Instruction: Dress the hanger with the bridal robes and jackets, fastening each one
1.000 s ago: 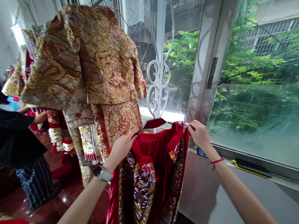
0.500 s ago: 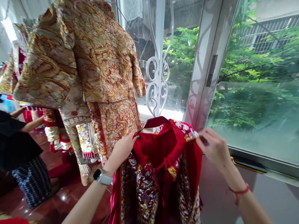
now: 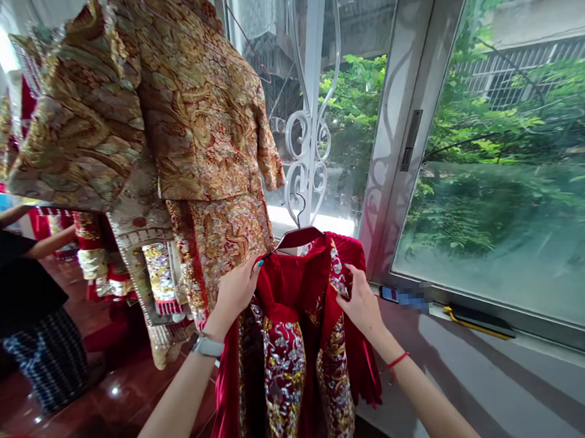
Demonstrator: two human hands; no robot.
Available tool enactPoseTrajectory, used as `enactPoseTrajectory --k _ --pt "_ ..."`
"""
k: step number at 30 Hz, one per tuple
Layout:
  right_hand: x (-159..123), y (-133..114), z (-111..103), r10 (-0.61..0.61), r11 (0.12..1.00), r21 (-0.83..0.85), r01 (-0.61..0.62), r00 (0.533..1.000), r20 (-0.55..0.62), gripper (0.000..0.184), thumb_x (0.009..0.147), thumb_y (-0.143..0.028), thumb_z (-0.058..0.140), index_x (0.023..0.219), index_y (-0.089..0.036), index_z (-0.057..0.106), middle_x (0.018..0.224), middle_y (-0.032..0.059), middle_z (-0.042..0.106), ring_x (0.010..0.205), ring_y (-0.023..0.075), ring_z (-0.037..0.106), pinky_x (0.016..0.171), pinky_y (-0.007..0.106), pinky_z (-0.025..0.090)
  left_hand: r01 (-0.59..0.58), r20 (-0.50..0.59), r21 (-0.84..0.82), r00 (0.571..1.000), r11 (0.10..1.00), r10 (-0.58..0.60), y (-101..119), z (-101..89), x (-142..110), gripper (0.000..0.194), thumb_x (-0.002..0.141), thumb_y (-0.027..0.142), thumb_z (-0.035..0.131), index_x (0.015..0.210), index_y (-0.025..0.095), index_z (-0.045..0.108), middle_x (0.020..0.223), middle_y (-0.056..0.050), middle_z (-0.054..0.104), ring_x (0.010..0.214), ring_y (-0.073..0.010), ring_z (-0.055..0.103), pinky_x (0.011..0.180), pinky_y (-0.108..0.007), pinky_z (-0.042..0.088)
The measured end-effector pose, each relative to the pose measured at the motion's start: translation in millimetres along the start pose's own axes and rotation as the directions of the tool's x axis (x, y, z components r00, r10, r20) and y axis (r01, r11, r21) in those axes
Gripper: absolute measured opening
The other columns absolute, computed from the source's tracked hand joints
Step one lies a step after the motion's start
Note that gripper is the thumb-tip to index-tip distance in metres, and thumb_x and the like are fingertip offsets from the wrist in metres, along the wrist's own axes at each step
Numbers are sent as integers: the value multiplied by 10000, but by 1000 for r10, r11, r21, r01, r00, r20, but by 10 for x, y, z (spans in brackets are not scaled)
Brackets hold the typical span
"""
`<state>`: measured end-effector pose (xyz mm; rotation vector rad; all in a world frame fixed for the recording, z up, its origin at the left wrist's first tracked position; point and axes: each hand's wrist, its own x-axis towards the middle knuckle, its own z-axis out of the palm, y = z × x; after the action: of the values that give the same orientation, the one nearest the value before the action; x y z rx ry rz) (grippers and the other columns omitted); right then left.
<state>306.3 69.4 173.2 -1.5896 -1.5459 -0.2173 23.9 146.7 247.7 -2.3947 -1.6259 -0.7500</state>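
Skirt (image 3: 285, 359) pinched at the waist by the left hand (image 3: 236, 293); right hand (image 3: 362, 304) angled inward, fingers parted, nothing gripped.

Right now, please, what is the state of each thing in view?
Hanger: hook upward
Red garment: on the hanger
Left hand: closed on garment's top
Right hand: at garment's embroidered band, grip unclear
Gold jacket: hanging upright
Watch: worn
Red bracelet: worn
Window: open or shut unclear
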Motion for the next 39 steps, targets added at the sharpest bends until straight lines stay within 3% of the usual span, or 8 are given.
enactPoseTrajectory --k 5,9,14,22,29,32,35,39 --pt "225 106 49 -37 998 55 34 997 63 479 828 -149 441 1298 -199 520 995 73 671 815 213 648 734 336 523 -36 9 -2 999 999 36 -63 -109 -4 413 1005 346 267 1296 212 528 1080 -105 735 951 -254 705 747 -302 504" --pt "568 266 -581 -247 912 -345 223 969 -25 430 861 -84 403 1190 -200 655 910 85 661 829 217 611 686 298 450 -62 10 -9 998 998 62 -144 -127 12 416 1007 360 269 1295 220 534 1083 -102 737 958 -256 705 781 -313 507" --pt "999 444 -1078 -233 809 -572 135 967 -101 482 847 -55 399 1239 -185 648 900 107 636 817 233 582 582 298 379 -134 -3 -69 991 989 135 -218 -10 71 455 1004 377 247 1317 233 544 1082 -98 743 972 -270 701 788 -321 509" --pt "434 781 -615 -26 989 -130 70 947 319 633 799 -175 471 1428 -188 406 1039 85 706 882 234 665 754 319 483 -71 -44 -6 997 997 71 -256 29 160 483 993 394 235 1307 221 559 1104 -112 729 925 -292 701 752 -354 514" --pt "-59 451 -398 114 989 82 -121 990 84 581 832 -275 484 1400 -189 397 857 29 616 723 183 593 683 286 455 -34 -369 -60 929 998 10 -132 250 18 459 953 379 392 1343 144 457 1312 -192 512 1238 -337 478 1030 -530 389" --pt "-335 348 -58 143 923 325 -204 969 203 342 825 -263 480 1141 -187 585 709 -22 531 623 144 516 628 253 425 -32 -556 -130 830 991 -46 106 473 -361 467 916 346 491 1331 140 432 1362 -207 399 1310 -353 373 1080 -568 317" --pt "-746 347 373 268 728 387 -566 755 598 128 750 -219 542 841 -197 629 649 -24 568 577 134 537 563 238 414 -96 -591 -176 806 980 -27 426 830 -860 319 885 227 524 1202 189 511 1203 -140 478 1158 -293 484 985 -471 425" --pt "-1353 242 927 388 513 125 -849 359 849 168 667 -159 606 830 -162 649 424 -25 536 346 169 514 414 267 394 35 -195 -243 977 970 -84 756 1428 -1269 365 842 103 485 1184 220 531 1040 -66 584 964 -235 590 865 -393 496"
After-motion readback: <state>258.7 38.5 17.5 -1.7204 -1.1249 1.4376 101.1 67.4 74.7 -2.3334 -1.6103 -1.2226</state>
